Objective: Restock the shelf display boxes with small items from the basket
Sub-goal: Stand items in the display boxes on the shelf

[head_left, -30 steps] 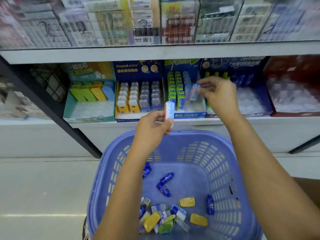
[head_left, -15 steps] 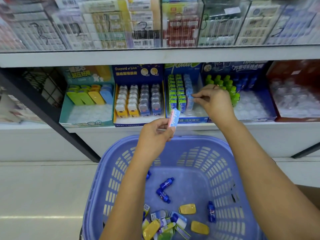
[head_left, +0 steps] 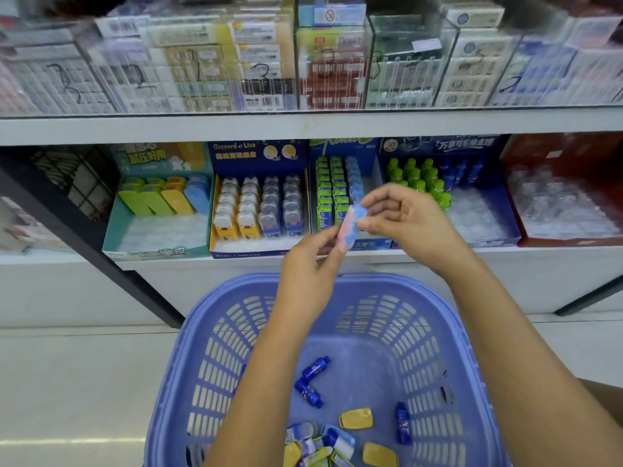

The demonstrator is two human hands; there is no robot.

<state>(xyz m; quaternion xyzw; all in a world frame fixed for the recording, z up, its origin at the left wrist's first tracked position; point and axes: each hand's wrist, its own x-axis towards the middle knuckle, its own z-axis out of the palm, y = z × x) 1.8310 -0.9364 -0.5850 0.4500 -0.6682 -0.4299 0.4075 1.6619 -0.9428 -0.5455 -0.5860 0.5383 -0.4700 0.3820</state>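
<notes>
Probably halfway. Gripping one blue pack (head_left: 352, 227) with fingers of left hand (head_left: 312, 264), pinching it with right hand (head_left: 404, 224) too; leaving many items (head_left: 355, 418) in basket (head_left: 236, 298).

The white shelf (head_left: 539, 264) carries five display boxes in a row. Left of the Gaspard et Lisa box (head_left: 259, 153) stands a teal box (head_left: 161, 156). To its right stand a blue box of green packs (head_left: 340, 146), a blue bottle box (head_left: 465, 143), then a red box (head_left: 566, 153).

A shop: white shelves (head_left: 303, 128) carry printed display boxes (head_left: 258, 200) of small packaged goods, barcoded cartons (head_left: 263, 67) sit behind clear dividers, and a blue shopping basket (head_left: 340, 291) stands below.
</notes>
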